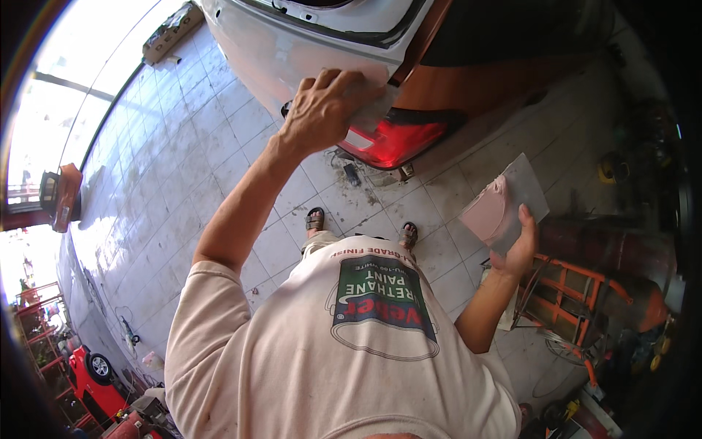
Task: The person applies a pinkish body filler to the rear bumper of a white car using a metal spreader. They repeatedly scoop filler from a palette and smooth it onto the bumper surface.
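Note:
My left hand (322,106) is closed on a thin pale spreader (374,110), partly hidden by my fingers, against the white rear panel (274,55) of a car, which has pinkish smears on it. Just below it are the car's red tail light (398,143) and orange bodywork (461,88). My right hand (515,245), out to the right, grips a flat translucent board (530,190) with a mound of pink paste (486,208) spread on it.
An orange metal-framed machine (574,300) stands at lower right among clutter. A long box (168,33) lies at upper left, an orange part (66,190) at the left edge. A small dark object (351,174) lies on the tiled floor (183,168) below the car.

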A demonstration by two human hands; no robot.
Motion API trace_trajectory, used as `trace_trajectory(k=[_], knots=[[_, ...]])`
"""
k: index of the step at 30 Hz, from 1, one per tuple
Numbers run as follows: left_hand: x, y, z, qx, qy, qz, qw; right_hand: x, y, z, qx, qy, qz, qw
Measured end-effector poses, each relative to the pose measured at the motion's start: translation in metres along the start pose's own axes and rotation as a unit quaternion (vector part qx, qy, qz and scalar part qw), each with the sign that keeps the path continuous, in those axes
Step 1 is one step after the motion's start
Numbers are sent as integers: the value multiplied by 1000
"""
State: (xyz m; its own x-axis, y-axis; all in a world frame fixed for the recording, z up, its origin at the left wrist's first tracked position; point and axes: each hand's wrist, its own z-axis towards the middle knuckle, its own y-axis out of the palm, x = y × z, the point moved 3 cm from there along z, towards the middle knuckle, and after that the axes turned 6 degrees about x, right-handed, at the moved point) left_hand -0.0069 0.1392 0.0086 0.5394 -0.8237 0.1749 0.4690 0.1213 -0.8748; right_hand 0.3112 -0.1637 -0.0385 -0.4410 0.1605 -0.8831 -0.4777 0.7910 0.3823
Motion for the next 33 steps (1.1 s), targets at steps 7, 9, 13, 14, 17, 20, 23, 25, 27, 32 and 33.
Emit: trace_trajectory(k=[7, 9, 13, 14, 17, 20, 23, 25, 27, 32, 33], knots=[[-10, -22, -10, -29, -8, -13, 999, -11, 19, -6, -15, -25, 15, 999], [-18, -23, 11, 15, -16, 8, 1000, -13, 21, -4, -13, -18, 22, 999], [-19, -13, 39, -1, -56, 37, 998, -15, 19, -2, -24, -32, 28, 999], [-18, -9, 41, -10, -48, 31, 998, -18, 23, -7, -21, -29, 33, 999], [-9, 2, 41, -11, -42, 28, 999, -15, 14, -4, -9, -33, 30, 999], [7, 14, 22, 25, -49, 54, 997, -6, 2, 1, 3, -29, 32, 999], [9, 17, 4, 38, -11, 71, 997, -7, 4, 5, -26, -35, 43, 998], [2, 4, 2, -25, -12, 31, 999, -10, 8, 4, -41, -39, 50, 997], [-5, -16, 13, -39, -36, -3, 999, -15, 21, -4, -37, -34, 53, 997], [-41, -23, 51, -9, -33, -15, 999, -11, 16, 5, -13, -24, 58, 998], [-45, -19, 56, -21, -23, -19, 999, -12, 20, 4, -20, -20, 66, 997]])
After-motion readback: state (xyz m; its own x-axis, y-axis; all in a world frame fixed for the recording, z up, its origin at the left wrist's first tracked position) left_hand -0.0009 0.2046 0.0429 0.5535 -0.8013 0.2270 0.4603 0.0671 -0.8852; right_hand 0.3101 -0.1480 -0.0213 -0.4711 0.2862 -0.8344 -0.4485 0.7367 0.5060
